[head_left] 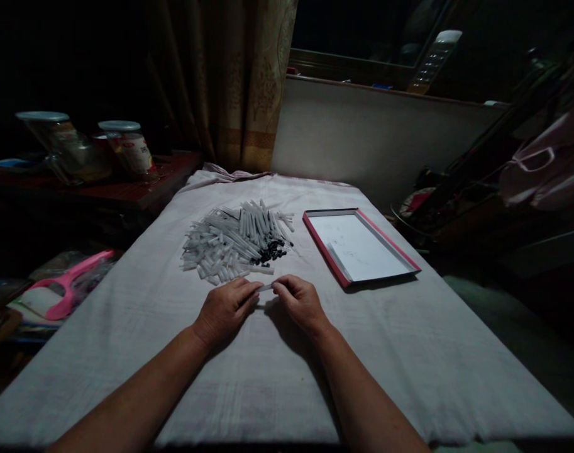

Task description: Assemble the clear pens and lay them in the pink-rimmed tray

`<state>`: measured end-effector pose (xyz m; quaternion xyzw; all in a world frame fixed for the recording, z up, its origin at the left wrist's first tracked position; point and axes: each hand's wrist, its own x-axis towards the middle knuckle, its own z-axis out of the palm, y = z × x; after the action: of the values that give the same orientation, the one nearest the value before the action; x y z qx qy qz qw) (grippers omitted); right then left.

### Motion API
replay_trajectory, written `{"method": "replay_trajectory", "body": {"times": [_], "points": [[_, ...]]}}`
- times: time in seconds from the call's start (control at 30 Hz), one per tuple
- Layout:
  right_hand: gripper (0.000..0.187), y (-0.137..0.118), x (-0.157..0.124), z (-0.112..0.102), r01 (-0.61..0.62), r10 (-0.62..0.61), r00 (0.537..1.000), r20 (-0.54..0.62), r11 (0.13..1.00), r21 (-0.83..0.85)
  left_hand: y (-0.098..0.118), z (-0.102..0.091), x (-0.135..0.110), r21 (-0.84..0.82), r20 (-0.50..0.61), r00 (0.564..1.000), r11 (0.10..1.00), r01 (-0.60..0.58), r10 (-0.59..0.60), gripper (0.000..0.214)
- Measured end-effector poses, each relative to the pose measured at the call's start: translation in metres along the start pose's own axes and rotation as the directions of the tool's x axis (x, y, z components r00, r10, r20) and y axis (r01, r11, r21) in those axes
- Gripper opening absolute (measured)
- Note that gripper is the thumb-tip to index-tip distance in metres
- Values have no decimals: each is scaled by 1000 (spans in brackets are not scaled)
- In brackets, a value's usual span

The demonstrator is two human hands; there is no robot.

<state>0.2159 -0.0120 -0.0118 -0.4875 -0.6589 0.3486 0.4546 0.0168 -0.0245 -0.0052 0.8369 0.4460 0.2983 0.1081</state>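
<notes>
My left hand [227, 308] and my right hand [300, 302] meet just above the cloth-covered table [173, 352], fingers pinched together on one short white tube [266, 287] held between them. Right behind my hands lies a heap of several white tubes [230, 242], with small black caps [273, 250] gathered at its right side. A shallow red-edged tray [359, 246] with a white inside lies to the right of the heap, apart from both hands.
A dark side table at the left carries two lidded jars [121, 148]. A pink plastic item [72, 286] lies low on the left. A curtain [239, 82] hangs behind; a white remote [432, 60] rests on the sill. Clutter stands at the right.
</notes>
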Motion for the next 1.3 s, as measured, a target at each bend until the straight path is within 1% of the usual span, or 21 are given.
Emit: {"method": "replay_trajectory", "body": {"times": [0.1, 0.2, 0.23, 0.3, 0.37, 0.4, 0.5, 0.63, 0.73, 0.8, 0.87, 0.93, 1.0, 1.07, 1.13, 1.2, 1.23, 1.3], "points": [[35, -1, 0, -2, 7, -3, 999, 37, 994, -113, 1, -1, 0, 26, 6, 999, 999, -33, 33, 29], [43, 1, -1, -3, -7, 14, 999, 51, 989, -147, 1, 0, 0, 20, 3, 999, 999, -34, 34, 28], [42, 1, -1, -3, -15, 22, 998, 55, 991, -133, 1, 0, 0, 14, 3, 1000, 1000, -28, 28, 28], [32, 2, -2, -3, -20, 26, 997, 71, 997, -76, 0, 0, 0, 0, 2, 1000, 1000, -12, 12, 28], [20, 2, -2, -3, 3, -1, 996, 90, 1000, -21, -1, 0, 0, -15, 3, 1000, 1000, 1, -1, 28], [17, 2, -2, -4, 24, -23, 995, 96, 1000, -9, -2, 0, 0, -23, 2, 1000, 1000, 5, -5, 27], [13, -2, -2, -6, 81, -77, 992, 97, 996, -45, -3, 0, 0, -29, 12, 1000, 1000, 0, 0, 27], [20, -4, -3, -6, 95, -77, 990, 119, 983, -155, -3, 0, -1, 13, 26, 999, 999, -31, 31, 29], [32, -2, -3, -6, 101, -75, 991, 113, 964, -245, -2, 1, -1, 59, 31, 997, 996, -71, 69, 30], [40, 1, -3, -5, 86, -56, 992, 115, 958, -275, 0, 1, -1, 76, 32, 996, 993, -85, 83, 31], [40, 2, -3, -5, 59, -27, 991, 128, 966, -252, 0, 2, -1, 77, 30, 996, 994, -81, 79, 30], [29, 2, -3, -6, 44, -18, 990, 142, 981, -187, 0, 3, -1, 67, 21, 997, 995, -69, 68, 30], [19, 1, -3, -7, 70, -51, 987, 149, 990, -125, -1, 3, -1, 61, 9, 998, 996, -63, 62, 29], [15, 1, -2, -7, 103, -87, 986, 144, 988, -111, -2, 4, -1, 63, 8, 998, 996, -64, 63, 29], [20, 1, -1, -7, 93, -76, 989, 123, 986, -140, -3, 4, 0, 66, 17, 998, 996, -67, 66, 29], [29, 2, -1, -7, 42, -25, 994, 109, 986, -163, -3, 4, 0, 60, 19, 998, 996, -63, 62, 29], [32, 2, -1, -7, 11, 6, 994, 112, 988, -155, -2, 4, 0, 55, 16, 998, 997, -58, 57, 28], [29, 3, -1, -9, -47, 59, 987, 146, 995, -86, -2, 4, 0, 42, 9, 999, 998, -49, 49, 28]]}}
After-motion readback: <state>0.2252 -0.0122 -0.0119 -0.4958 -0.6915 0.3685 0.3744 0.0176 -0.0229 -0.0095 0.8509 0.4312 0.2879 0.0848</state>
